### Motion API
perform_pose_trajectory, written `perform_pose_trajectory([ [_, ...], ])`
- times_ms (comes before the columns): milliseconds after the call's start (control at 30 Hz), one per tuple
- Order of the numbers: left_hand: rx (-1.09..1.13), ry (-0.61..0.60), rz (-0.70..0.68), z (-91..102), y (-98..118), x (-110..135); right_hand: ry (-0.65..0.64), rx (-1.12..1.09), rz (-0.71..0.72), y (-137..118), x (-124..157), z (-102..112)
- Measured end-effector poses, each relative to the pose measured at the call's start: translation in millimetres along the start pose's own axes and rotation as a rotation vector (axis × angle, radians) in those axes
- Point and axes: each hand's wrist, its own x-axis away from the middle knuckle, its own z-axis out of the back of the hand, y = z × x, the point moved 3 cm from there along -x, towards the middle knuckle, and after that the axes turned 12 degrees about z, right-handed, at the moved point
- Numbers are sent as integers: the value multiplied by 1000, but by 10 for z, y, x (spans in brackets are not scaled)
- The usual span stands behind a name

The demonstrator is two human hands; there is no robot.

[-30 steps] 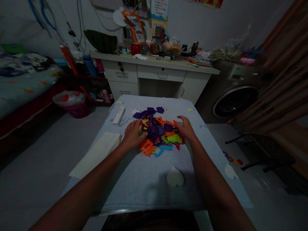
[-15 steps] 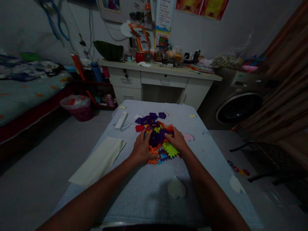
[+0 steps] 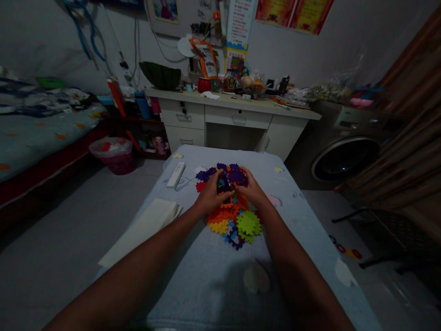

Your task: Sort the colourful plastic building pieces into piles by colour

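Observation:
A heap of colourful toothed plastic gear pieces lies on the cloth-covered table [image 3: 193,285]. My left hand [image 3: 211,195] is curled around dark purple gear pieces [image 3: 223,181] at the far side of the heap, thumb toward me. Opposite it, my right hand [image 3: 253,189] grips another purple gear piece [image 3: 237,177], its fingers over the far edge. Nearer me are lime green gears [image 3: 248,223], a yellow gear [image 3: 218,226] and orange pieces [image 3: 223,213]. A red piece [image 3: 200,186] shows beside my left hand. My fingers partly hide the held pieces.
Left of the heap lie a white oblong box [image 3: 176,175] and a folded pale cloth or paper [image 3: 144,230]. Beyond the table stands a cluttered white desk [image 3: 186,115], with a washing machine [image 3: 320,124] to its right. A pink bin [image 3: 115,158] sits on the floor.
Both hands have moved away from me to the heap's far side, closing on purple pieces. Green, yellow and orange gears nearer me are now uncovered and spread wider. The view has shifted slightly.

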Motion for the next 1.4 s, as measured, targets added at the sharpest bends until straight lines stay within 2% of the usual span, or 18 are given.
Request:
perform_pose_trajectory([
  [67,-83,-32,13,82,-56,-76,-40,-31,-8,-22,-11,111],
  [133,-192,-37,37,165,-147,-156,-24,-26,-34,31,8,235],
  [267,-234,30,86,281,-361,-398,153,276,-90,301,133,445],
  [333,-251,31,131,283,-450,-567,173,441,-119,448,208,467],
  [400,-309,0,233,258,-519,-740,130,531,-135,565,259,439],
  [467,-383,-93,350,208,-561,-884,78,579,-125,633,282,398],
  [633,-391,-239,360,76,-500,-1016,20,656,-75,659,283,360],
  [833,-356,-372,226,0,-333,-752,43,625,-101,665,291,380],
  [933,-301,-411,24,21,-189,-613,68,558,-102,680,284,397],
  [1000,-162,-449,-69,25,-91,-596,85,508,-101,684,278,410],
  [1067,0,-500,-76,-2,-20,-666,98,458,-102,676,272,420],
  [1133,43,-452,-65,-46,18,-824,119,413,-106,656,267,428],
  [1167,-3,-387,-65,-74,23,-924,135,394,-110,642,266,432],
  [1233,-235,-278,-24,-158,-8,-1136,171,364,-120,614,265,439],
  [1267,-384,-272,36,-219,-50,-1236,188,350,-124,601,264,443],
  [1400,-536,-296,202,-471,-216,-1548,202,310,-127,580,260,450],
])
